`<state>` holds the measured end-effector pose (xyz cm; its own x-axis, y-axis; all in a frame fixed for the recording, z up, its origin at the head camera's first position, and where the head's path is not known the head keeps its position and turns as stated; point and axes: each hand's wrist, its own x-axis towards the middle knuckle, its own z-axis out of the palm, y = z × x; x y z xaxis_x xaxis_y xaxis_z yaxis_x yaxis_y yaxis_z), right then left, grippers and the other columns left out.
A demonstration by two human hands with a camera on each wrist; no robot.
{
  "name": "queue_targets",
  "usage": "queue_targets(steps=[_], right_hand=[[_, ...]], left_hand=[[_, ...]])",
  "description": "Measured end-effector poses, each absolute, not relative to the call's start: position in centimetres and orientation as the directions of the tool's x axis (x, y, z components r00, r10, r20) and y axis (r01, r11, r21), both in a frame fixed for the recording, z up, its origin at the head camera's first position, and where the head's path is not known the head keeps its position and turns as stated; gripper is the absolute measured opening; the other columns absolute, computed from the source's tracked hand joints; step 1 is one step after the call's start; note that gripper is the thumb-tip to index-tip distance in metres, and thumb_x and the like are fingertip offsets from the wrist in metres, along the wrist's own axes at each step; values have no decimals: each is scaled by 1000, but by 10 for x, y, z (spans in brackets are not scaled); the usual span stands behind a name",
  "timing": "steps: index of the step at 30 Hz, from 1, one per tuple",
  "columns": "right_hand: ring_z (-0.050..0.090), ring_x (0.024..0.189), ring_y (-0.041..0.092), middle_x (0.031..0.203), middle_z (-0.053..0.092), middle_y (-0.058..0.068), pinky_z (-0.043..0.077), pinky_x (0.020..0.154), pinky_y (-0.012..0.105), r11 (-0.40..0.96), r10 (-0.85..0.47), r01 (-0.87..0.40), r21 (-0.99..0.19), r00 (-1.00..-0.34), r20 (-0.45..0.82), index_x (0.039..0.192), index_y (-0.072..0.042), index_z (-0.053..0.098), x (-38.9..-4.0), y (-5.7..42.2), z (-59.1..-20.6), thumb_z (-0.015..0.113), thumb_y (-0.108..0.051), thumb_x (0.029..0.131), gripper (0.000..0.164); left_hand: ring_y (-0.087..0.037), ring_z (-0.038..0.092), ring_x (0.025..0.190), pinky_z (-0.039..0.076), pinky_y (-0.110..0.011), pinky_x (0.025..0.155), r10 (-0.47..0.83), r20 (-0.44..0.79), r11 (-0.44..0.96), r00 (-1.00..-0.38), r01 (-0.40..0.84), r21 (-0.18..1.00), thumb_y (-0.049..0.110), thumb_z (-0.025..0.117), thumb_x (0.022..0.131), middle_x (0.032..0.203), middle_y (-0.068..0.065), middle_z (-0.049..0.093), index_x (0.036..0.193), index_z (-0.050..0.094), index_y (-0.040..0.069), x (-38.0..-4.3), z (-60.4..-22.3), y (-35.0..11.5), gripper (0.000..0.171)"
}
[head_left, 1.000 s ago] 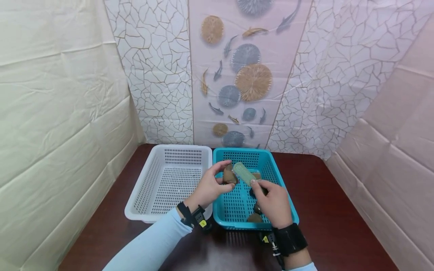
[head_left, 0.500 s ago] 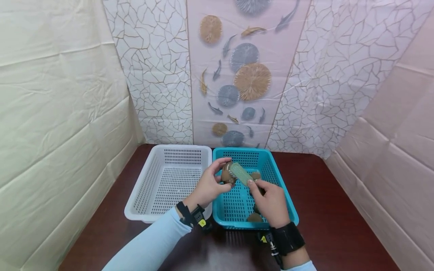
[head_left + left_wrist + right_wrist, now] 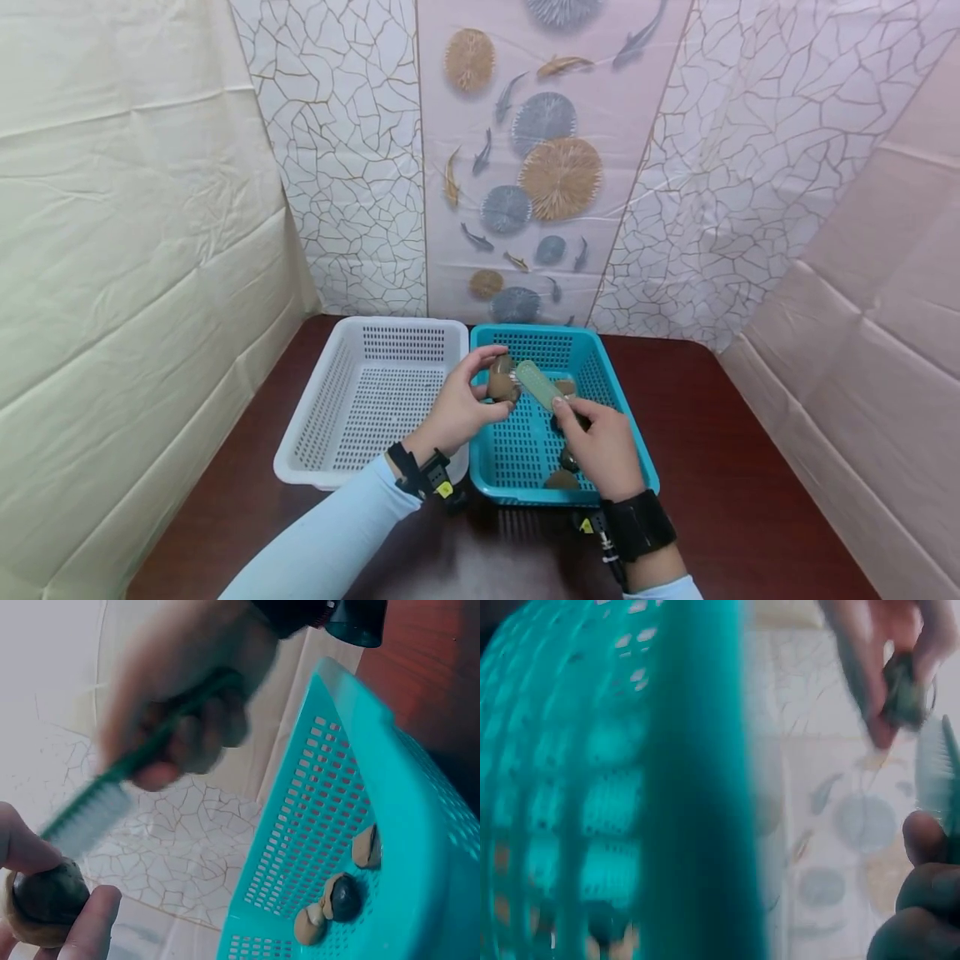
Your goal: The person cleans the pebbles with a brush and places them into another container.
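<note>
My left hand (image 3: 467, 402) holds up a dark, rounded stone (image 3: 501, 382) partly coated in brown mud, gripped between thumb and fingers above the turquoise basket (image 3: 517, 498). In the left wrist view its bare dark face (image 3: 52, 894) shows beside a tan coating. My right hand (image 3: 609, 450) grips a green brush (image 3: 537, 383) by its handle. The white bristles (image 3: 94, 817) point toward the stone, right at its edge. In the right wrist view the stone (image 3: 905, 694) hangs beside the bristles, blurred.
Several mud-coated stones (image 3: 345, 896) lie in the turquoise basket, mostly along its right side. A white basket (image 3: 300, 467) stands directly left of it. Both are on a dark red table (image 3: 712, 467), with fabric-covered walls (image 3: 150, 250) at the back and sides.
The brush has moved left onto the stone and then slightly back right. My left hand has turned the stone a little and shifted it slightly up and left.
</note>
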<state>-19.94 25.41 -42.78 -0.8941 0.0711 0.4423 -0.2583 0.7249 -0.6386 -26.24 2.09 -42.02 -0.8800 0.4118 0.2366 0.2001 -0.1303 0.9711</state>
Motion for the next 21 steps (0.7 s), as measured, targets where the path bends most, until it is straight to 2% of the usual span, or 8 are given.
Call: queue_targets(steps=[4, 9, 15, 21], right_hand=[[44, 53, 17, 56, 46, -4, 34, 49, 32, 744, 118, -223, -630, -884, 452, 90, -13, 81, -199, 257, -429, 69, -36, 111, 33], [47, 56, 18, 62, 51, -3, 38, 51, 33, 674, 60, -302, -674, -887, 458, 97, -10, 83, -199, 254, -424, 67, -37, 112, 34], [44, 55, 17, 58, 48, -4, 33, 51, 32, 742, 114, -219, -634, -890, 442, 94, -13, 84, -200, 260, -426, 68, -35, 112, 32], [47, 57, 18, 62, 51, -3, 38, 53, 33, 682, 69, -293, -671, -887, 457, 96, -12, 82, -201, 258, -426, 67, -36, 112, 32]], left_hand=[[-36, 71, 123, 63, -36, 84, 417, 216, -130, -883, 178, 975, -14, 73, 93, 163, -17, 43, 162, 51, 21, -264, -422, 20, 81], [-35, 73, 121, 64, -39, 90, 440, 221, -153, -871, 170, 974, -10, 74, 94, 159, -20, 46, 165, 48, 20, -264, -420, 21, 80], [-38, 74, 121, 64, -39, 93, 434, 208, -167, -877, 149, 975, -9, 73, 95, 157, -20, 49, 164, 50, 16, -262, -420, 22, 77], [-34, 74, 119, 64, -40, 95, 440, 211, -173, -873, 147, 974, -9, 70, 96, 150, -22, 55, 166, 48, 14, -263, -421, 24, 77]])
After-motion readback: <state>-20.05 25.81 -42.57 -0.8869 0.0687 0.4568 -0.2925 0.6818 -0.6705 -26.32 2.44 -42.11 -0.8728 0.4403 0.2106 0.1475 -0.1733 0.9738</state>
